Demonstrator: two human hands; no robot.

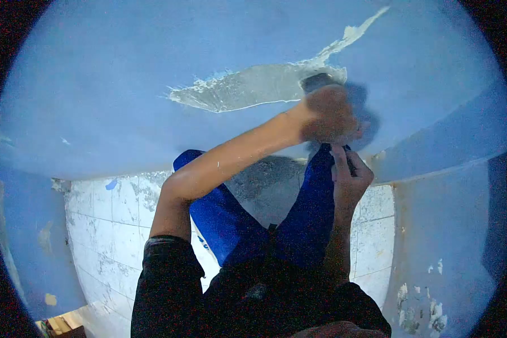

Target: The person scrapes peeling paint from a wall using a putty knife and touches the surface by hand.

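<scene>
My left arm reaches across to the right, and my left hand (328, 115), blurred by motion, is closed near the wall (124, 67). A dark, flat, blade-like tool (319, 81) juts from its top edge against the right end of a grey patch (245, 87) with ragged whitish edges. The tool's exact kind is too blurred to tell. Lower down, beside my right knee, my right hand (352, 177) has its thumb and fingers drawn together in a pinch. Whatever lies between those fingertips, if anything, cannot be made out.
My knees in blue trousers (225, 225) are close to the wall. White, stained floor tiles (110, 225) lie on both sides. Side walls stand left and right, the right one with peeling paint (434, 310). A brownish box-like object (62, 327) sits at the lower left.
</scene>
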